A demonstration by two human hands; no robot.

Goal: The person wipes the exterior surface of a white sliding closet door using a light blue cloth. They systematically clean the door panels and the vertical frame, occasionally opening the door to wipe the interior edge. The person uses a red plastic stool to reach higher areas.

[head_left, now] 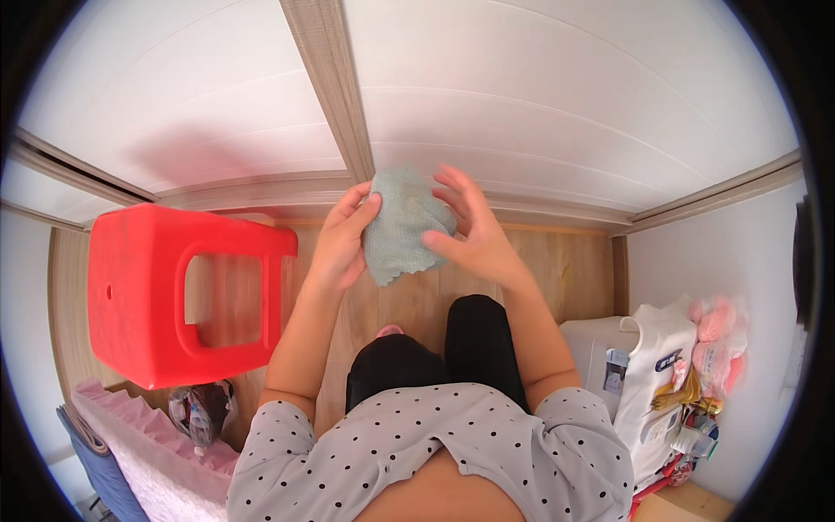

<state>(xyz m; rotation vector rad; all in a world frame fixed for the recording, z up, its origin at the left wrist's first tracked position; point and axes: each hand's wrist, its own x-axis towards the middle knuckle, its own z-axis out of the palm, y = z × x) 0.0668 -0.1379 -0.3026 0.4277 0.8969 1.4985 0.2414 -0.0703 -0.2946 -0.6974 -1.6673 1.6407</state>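
A grey-green cloth [402, 224] with a textured weave and a wavy lower edge is held up in front of me, folded or bunched. My left hand [342, 244] grips its left side, thumb on the near face and fingers partly hidden behind. At the cloth's right side is my right hand [477, 245], its fingers spread and slightly blurred. The right thumb overlaps the cloth's edge; whether it presses on it I cannot tell.
White sliding doors [522, 104] with wood-toned frames stand ahead. A red plastic stool [135, 296] lies tipped on its side at the left, near a pink ruffled fabric [143, 444] and a dark bundle in a clear bag [200, 411]. Various items crowd a white-covered box [648, 357] at right.
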